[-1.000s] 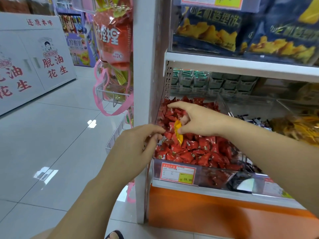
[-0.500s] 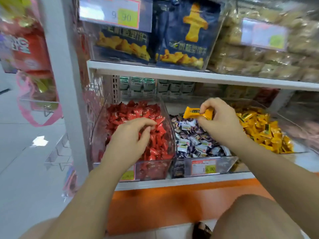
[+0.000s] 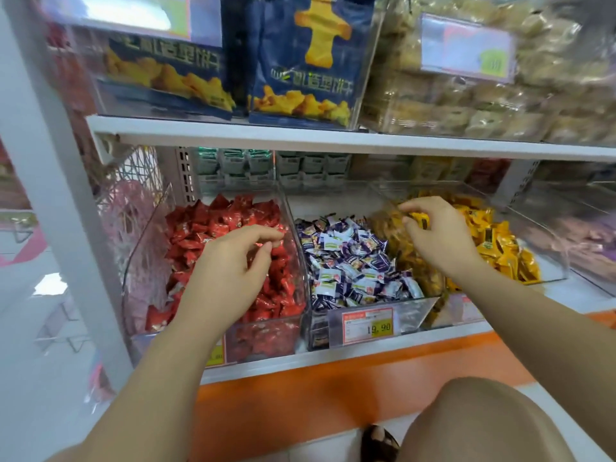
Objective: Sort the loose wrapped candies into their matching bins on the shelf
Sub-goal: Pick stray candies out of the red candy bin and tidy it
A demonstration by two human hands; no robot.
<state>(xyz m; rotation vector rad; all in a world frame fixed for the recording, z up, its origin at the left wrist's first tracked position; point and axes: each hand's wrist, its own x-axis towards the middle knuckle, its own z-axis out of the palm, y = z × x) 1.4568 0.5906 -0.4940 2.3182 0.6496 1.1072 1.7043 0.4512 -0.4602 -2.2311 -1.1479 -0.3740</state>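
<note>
Shop shelf (image 3: 333, 141) setup, so: three clear bins side by side on the lower level, blue snack bags (image 3: 300, 61) stacked up above. Red bin (image 3: 266, 335) is on the left, purple bin (image 3: 413, 311) in the middle with a price tag (image 3: 368, 326) on its front, yellow bin (image 3: 550, 261) on the right. The right hand (image 3: 440, 235) is pinching a yellow candy (image 3: 420, 220) between thumb and fingertips, and it's hovering just over the left rear part of the yellow bin, so the matching pile is pretty much right under the hand and off to its right. I'd guess all that's left for this one is to let go, maybe nudge right a bit so it doesn't bounce over the wall into the purple ones. Can't really make out which way the candy's long side points; it's mostly hidden by the fingers. The left hand (image 3: 230, 271) is two bins away over the red candies, fingers loosely curled, and honestly I can't tell if it's got anything.
</note>
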